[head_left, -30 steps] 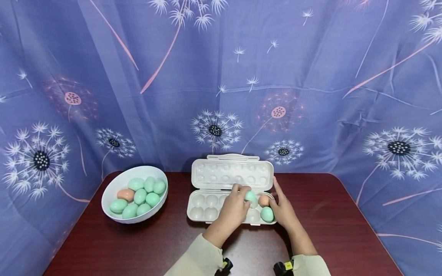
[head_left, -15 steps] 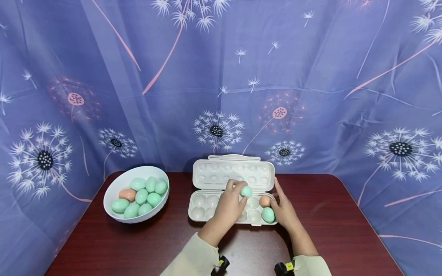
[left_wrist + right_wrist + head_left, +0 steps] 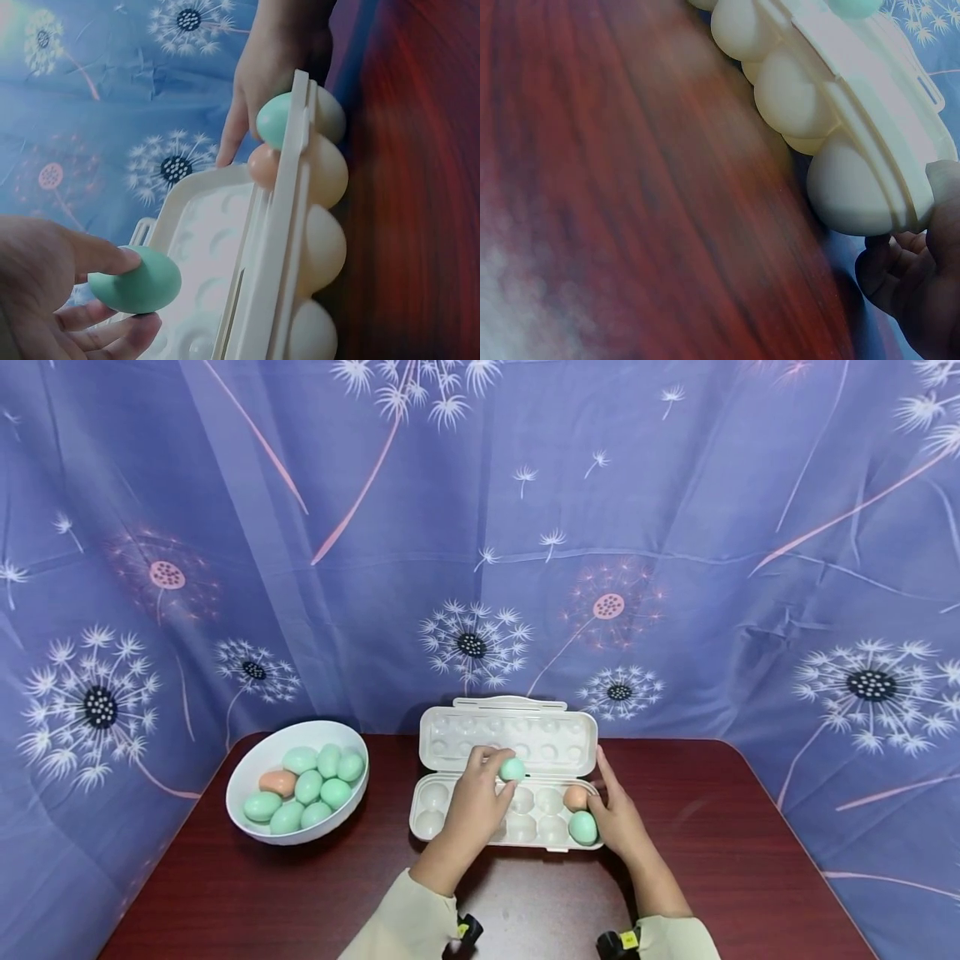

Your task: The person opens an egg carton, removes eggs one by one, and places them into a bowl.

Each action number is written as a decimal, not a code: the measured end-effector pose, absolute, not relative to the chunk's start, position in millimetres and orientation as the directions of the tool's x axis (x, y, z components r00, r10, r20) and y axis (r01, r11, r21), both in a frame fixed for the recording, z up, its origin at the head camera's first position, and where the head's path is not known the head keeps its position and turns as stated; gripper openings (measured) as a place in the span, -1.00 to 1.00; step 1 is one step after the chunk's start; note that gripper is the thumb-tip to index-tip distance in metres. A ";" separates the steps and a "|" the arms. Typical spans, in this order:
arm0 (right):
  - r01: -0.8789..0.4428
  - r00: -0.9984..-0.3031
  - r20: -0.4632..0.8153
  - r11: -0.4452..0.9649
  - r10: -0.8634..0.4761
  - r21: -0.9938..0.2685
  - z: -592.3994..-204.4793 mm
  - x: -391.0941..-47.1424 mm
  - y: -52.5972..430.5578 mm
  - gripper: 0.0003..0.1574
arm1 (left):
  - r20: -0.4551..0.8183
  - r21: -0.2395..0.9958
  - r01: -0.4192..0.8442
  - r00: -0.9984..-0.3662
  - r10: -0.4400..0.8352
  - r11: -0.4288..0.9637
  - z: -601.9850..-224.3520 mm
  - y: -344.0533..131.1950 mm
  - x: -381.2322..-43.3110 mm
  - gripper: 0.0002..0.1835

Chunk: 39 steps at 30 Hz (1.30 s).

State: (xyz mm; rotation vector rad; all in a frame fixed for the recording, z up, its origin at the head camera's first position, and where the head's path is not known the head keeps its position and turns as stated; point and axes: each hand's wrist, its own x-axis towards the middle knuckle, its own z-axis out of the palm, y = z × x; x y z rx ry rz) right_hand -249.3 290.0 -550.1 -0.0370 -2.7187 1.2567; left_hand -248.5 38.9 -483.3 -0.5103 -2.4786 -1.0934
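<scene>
My left hand (image 3: 476, 797) pinches a green egg (image 3: 150, 281) between thumb and fingers, raised over the middle of an open white egg carton (image 3: 552, 831). At the carton's right end, my right hand (image 3: 619, 817) grips the rim, with the thumb on top and fingers curled beneath in the right wrist view. An orange egg (image 3: 576, 797) sits in the back right cup, and another green egg, the carton's front right one (image 3: 582, 828), lies just in front of it. The lid (image 3: 510, 739) stands tilted back. My left hand hides several of the cups.
A white bowl (image 3: 238, 802) at the table's left holds several green eggs and one orange egg (image 3: 277, 782). The dark red wooden table (image 3: 720, 827) ends at a blue dandelion-print curtain (image 3: 675, 485) behind the carton.
My left hand has moved left along the carton, carrying the green egg away from the cups beside the orange egg. My right hand stays at the carton's right end.
</scene>
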 end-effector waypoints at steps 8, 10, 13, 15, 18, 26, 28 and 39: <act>-0.054 -0.986 0.144 0.640 0.088 -0.766 -552.7 -248.9 290.1 0.02 | 0.482 0.630 0.440 -0.868 0.121 0.640 -481.2 20.1 -251.1 -0.54; -0.053 -0.986 0.142 0.643 0.087 -0.764 -553.1 -249.1 290.7 0.02 | 0.475 0.637 0.422 -0.874 0.103 0.645 -480.6 15.8 -252.3 -0.54; -0.051 -0.988 0.134 0.650 0.080 -0.758 -552.8 -248.7 292.1 0.02 | 0.471 0.646 0.402 -0.879 0.076 0.649 -479.6 9.5 -254.4 -0.53; -0.050 -0.988 0.132 0.655 0.076 -0.754 -552.4 -248.2 292.8 0.01 | 0.472 0.650 0.391 -0.880 0.057 0.651 -478.8 5.5 -255.7 -0.53; -0.051 -0.989 0.129 0.655 0.072 -0.754 -551.7 -247.3 292.8 0.01 | 0.480 0.652 0.386 -0.877 0.039 0.653 -477.5 -0.3 -257.1 -0.53; -0.045 -0.989 0.127 0.646 0.081 -0.762 -551.5 -249.1 291.4 0.01 | 0.484 0.655 0.371 -0.875 0.011 0.658 -470.3 -18.4 -258.3 -0.53; -0.047 -0.988 0.131 0.650 0.080 -0.758 -550.7 -249.8 291.5 0.01 | 0.493 0.650 0.375 -0.870 0.009 0.661 -467.7 -22.9 -258.6 -0.53; -0.067 -0.986 0.151 0.648 0.074 -0.758 -553.7 -250.2 292.7 0.00 | 0.499 0.651 0.355 -0.866 -0.026 0.671 -459.4 -43.9 -256.6 -0.52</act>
